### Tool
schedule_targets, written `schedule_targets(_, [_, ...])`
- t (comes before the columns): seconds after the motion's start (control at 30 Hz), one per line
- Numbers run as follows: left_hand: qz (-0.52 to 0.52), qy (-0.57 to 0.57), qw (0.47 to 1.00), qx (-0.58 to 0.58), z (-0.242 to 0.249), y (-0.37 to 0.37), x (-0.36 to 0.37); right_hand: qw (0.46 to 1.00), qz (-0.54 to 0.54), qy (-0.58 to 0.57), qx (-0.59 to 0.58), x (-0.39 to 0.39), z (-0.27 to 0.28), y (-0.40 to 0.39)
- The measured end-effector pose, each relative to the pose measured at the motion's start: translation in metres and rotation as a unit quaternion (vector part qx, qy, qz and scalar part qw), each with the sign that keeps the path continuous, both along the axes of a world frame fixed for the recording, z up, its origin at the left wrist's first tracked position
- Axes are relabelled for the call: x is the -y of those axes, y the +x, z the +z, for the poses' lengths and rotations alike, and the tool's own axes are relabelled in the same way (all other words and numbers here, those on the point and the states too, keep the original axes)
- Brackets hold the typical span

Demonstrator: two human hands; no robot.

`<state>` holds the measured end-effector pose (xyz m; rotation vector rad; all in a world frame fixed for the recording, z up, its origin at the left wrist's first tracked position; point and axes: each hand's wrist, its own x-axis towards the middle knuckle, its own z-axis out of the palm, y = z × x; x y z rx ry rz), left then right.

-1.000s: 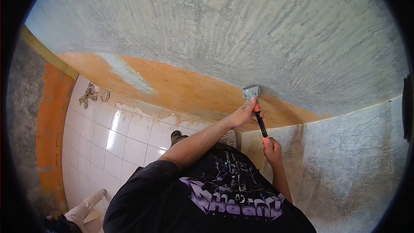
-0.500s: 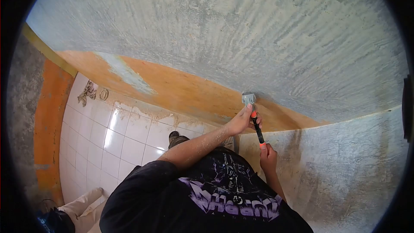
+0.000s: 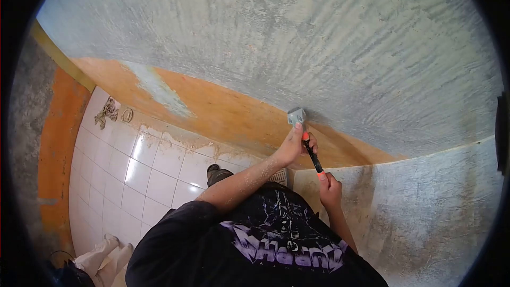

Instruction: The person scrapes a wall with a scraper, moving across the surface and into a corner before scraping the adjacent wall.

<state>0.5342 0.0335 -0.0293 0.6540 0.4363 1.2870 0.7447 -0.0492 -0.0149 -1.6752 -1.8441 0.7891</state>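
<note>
A scraper with a grey metal head and a black-and-orange handle is in both my hands. My left hand is closed round the handle just below the head, its thumb pressed along the head. Lower down, my right hand grips the orange end of the handle. The head touches or nearly touches the wall where bare grey plaster meets a band of orange paint; its blade edge is hard to make out. Pale dust speckles my left forearm.
Paint scrapings lie along the foot of the wall on white floor tiles. A crumpled cloth and a ring-shaped roll lie in the far corner. At lower left another person's light trousers show. A second grey wall rises at right.
The scraper's head has moved a little left and up along the orange edge, my left hand moving with it. My right hand stays nearly in place. The other person's legs have shifted slightly.
</note>
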Motion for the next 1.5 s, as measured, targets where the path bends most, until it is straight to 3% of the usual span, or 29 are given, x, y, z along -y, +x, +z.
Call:
schedule_targets(0.7, [0.054, -0.035, 0.997, 0.035, 0.008, -0.075, 0.006, 1.0, 0.016, 0.014, 0.022, 0.0, 0.005, -0.086])
schedule_targets(1.07, [0.117, -0.024, 0.992, -0.026, 0.012, -0.134, 0.007, 0.997, 0.033, 0.065, 0.012, -0.003, -0.001, -0.147])
schedule_targets(1.5, [0.153, -0.018, 0.985, -0.078, 0.019, -0.211, 0.009, 0.999, 0.024, 0.045, 0.017, 0.004, 0.008, -0.231])
